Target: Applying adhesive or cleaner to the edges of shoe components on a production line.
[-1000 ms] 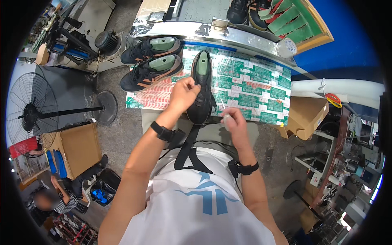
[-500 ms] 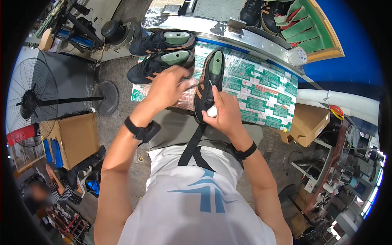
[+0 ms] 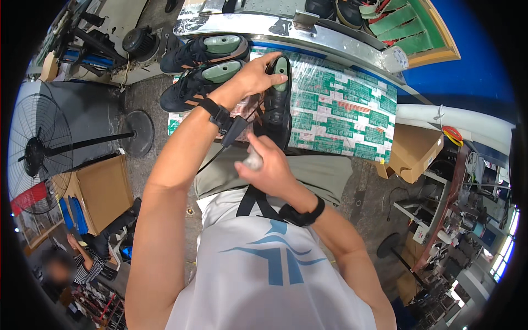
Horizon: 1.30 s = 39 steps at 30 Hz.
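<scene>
A black shoe point(image 3: 275, 113) with a green shoe last point(image 3: 281, 70) in its opening lies toe toward me on the taped box top. At its heel end, my left hand point(image 3: 256, 77) is closed on the collar, thumb over the last. Just short of the toe, my right hand point(image 3: 269, 170) is closed round a small white wad-like thing point(image 3: 254, 160), partly hidden and blurred. Two more dark shoes, a nearer shoe point(image 3: 187, 88) and a farther shoe point(image 3: 192, 55), both with green lasts, rest side by side left of my left hand.
Green-and-white taped covering point(image 3: 341, 110) spans the box top. Behind it runs a metal conveyor edge point(image 3: 346, 43) with further shoes point(image 3: 349, 14) beyond. A standing fan point(image 3: 41, 143) is at left, an open carton point(image 3: 415, 157) at right. Another person point(image 3: 82, 261) sits far left.
My left hand has gone from the shoe's side up to its heel and taken hold. The right hand has drawn back toward me and left, off the shoe, keeping the white thing.
</scene>
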Available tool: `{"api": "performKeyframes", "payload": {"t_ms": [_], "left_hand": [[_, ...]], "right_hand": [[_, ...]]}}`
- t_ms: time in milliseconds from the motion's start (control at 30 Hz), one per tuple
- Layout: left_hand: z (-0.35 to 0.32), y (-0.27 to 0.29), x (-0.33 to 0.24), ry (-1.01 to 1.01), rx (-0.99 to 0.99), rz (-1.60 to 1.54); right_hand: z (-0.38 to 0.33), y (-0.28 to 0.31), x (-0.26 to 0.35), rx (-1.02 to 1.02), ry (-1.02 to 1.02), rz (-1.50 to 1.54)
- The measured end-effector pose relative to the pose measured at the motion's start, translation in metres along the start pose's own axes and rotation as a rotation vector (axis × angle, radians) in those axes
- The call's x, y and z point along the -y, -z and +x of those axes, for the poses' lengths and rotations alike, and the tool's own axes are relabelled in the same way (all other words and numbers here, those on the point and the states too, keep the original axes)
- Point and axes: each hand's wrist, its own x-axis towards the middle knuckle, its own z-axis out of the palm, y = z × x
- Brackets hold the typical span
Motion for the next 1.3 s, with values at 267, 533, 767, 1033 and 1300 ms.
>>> {"api": "performKeyframes", "payload": {"t_ms": [267, 533, 767, 1033, 1300], "left_hand": [[-0.013, -0.004, -0.027, 0.143, 0.036, 0.088], [-0.003, -0.031, -0.017, 0.152, -0.125, 0.371], [-0.006, -0.019, -0.012, 0.107, -0.122, 0.269], [-0.002, -0.029, -0.005, 0.076, -0.187, 0.369], [-0.008, -0.033, -0.003, 0.107, -0.186, 0.362]], "right_hand": [[-0.009, 0.074, -0.017, -0.148, 0.031, -0.255], [0.015, 0.078, -0.035, -0.152, 0.201, -0.648], [-0.035, 0.115, 0.018, 0.069, 0.055, -0.625], [-0.041, 0.08, -0.02, -0.079, 0.081, -0.313], [0.004, 0.059, -0.049, -0.094, 0.239, -0.509]]}}
